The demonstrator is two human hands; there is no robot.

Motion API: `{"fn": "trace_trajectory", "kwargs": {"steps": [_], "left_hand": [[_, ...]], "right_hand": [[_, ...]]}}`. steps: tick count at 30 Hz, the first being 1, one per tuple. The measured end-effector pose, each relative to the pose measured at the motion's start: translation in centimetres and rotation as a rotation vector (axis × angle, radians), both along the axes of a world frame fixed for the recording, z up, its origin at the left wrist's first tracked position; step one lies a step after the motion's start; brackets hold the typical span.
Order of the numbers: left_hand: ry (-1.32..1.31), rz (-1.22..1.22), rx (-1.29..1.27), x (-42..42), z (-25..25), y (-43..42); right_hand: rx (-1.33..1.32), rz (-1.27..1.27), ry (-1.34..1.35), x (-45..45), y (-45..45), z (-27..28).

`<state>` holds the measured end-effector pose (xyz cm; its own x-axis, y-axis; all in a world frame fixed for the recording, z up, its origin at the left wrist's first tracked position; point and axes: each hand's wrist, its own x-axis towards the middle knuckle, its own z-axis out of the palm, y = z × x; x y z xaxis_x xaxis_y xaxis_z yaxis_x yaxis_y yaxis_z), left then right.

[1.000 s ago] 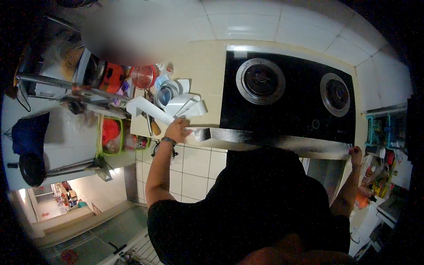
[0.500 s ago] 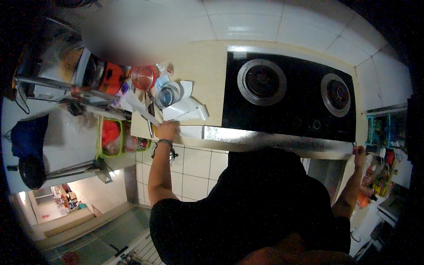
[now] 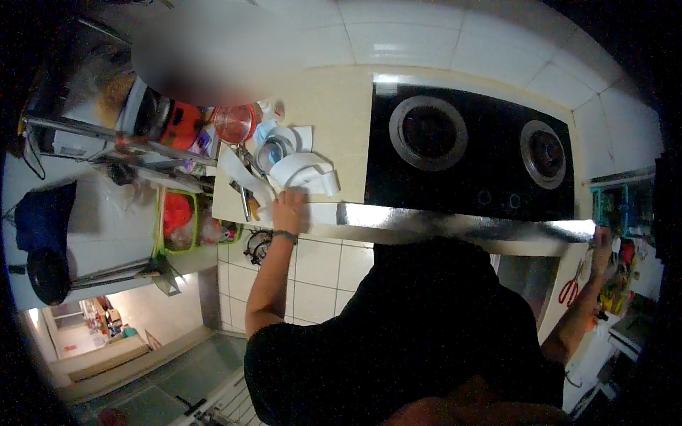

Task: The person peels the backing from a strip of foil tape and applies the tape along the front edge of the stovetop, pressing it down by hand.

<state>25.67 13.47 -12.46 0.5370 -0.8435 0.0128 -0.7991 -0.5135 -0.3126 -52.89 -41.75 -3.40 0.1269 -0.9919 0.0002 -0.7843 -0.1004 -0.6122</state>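
A long silver strip [image 3: 455, 220] runs along the front edge of the counter, below the black stove [image 3: 490, 156]. Its left part continues as a white band [image 3: 320, 213]. My left hand [image 3: 287, 213] is closed on this white band at the counter's edge. At the far right, my right hand [image 3: 602, 248] holds the strip's other end, its fingertips hard to make out. Curled white paper [image 3: 302, 170] lies behind my left hand, beside a roll [image 3: 270, 153].
A red-rimmed round container [image 3: 236, 123] and a small white bottle stand at the back left of the counter [image 3: 337, 106]. Tools lie near the left edge. A green-edged basket [image 3: 180, 220] is further left. Red-handled scissors [image 3: 568, 292] show at the lower right.
My left hand first went left along the edge, then came back right. My right hand has moved outward to the right, and the silver strip now reaches further right. The scissors have come into view.
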Motion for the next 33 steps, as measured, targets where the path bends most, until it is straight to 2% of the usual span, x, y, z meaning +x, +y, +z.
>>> {"fn": "trace_trajectory", "kwargs": {"steps": [2,4,5,6,8,11,12,14,16,18,20,21,22,24,25,27,28,29,30,31,32,33], "left_hand": [[0.223,-0.089,-0.278,-3.3,2.3,-2.0],[0.520,-0.075,-0.607,-6.5,3.2,-3.4],[0.749,-0.047,-0.686,-7.2,2.4,-4.0],[0.986,0.104,-0.801,-7.9,1.2,-4.1],[1.220,0.210,-0.913,-8.4,-1.3,-4.4],[1.351,0.268,-0.976,-8.5,-2.4,-4.7],[1.353,0.267,-0.977,-8.9,-1.2,-5.2],[1.148,0.174,-0.822,-9.7,2.5,-6.5],[1.076,0.147,-0.756,-8.8,0.5,-6.3],[1.018,-0.126,-0.709,-7.7,-0.6,-6.3],[0.995,-0.201,-0.731,-7.3,-0.9,-6.2],[0.969,-0.277,-0.749,-7.0,-0.9,-6.2],[0.967,-0.277,-0.751,-6.7,-0.9,-6.2],[1.054,-0.054,-0.527,-6.3,-1.1,-6.1],[1.052,-0.056,-0.529,-6.1,-1.5,-6.1],[0.906,-0.263,-0.714,-5.9,-1.8,-6.1],[0.903,-0.266,-0.715,-5.7,-1.9,-6.0],[1.045,-0.129,-0.578,-5.4,-1.7,-5.9],[1.180,0.013,-0.437,-5.2,-1.5,-5.8],[1.180,0.013,-0.440,-5.1,-1.7,-5.7],[1.126,-0.089,-0.465,-4.9,-2.2,-5.5],[1.068,-0.191,-0.490,-4.8,-2.5,-5.5]], "right_hand": [[-0.090,0.107,0.063,-0.5,-0.7,3.3],[-0.175,0.187,0.117,-0.7,-0.8,7.5],[-0.207,0.210,0.128,-0.2,-0.5,9.4],[-0.243,0.233,0.131,0.7,0.1,11.8],[-0.311,0.278,0.138,2.8,2.0,16.3],[-0.435,0.368,0.120,7.8,6.7,23.5],[-0.477,0.403,0.107,10.0,8.6,26.0],[-0.561,0.482,0.067,14.7,12.3,30.3],[-0.624,0.561,0.007,19.3,15.7,33.9],[-0.682,0.629,-0.058,22.9,18.2,36.6],[-0.883,0.519,-0.146,24.6,19.7,36.8],[-0.885,0.522,-0.149,25.3,20.4,37.2],[-0.894,0.574,-0.275,25.8,21.2,37.9],[-0.904,0.673,-0.525,26.8,22.9,39.4],[-0.907,0.673,-0.527,27.4,23.8,39.9],[-1.048,0.447,-0.356,28.3,25.2,40.7],[-1.025,0.578,-0.462,27.1,25.1,41.8],[-0.915,0.134,-1.021,29.9,26.7,43.2],[-0.915,0.136,-1.022,29.6,26.6,43.4],[-0.934,0.089,-0.950,28.9,26.4,43.5],[-0.951,0.040,-0.879,27.9,26.2,43.4],[-1.081,0.392,-0.188,25.9,25.4,43.0]]}}
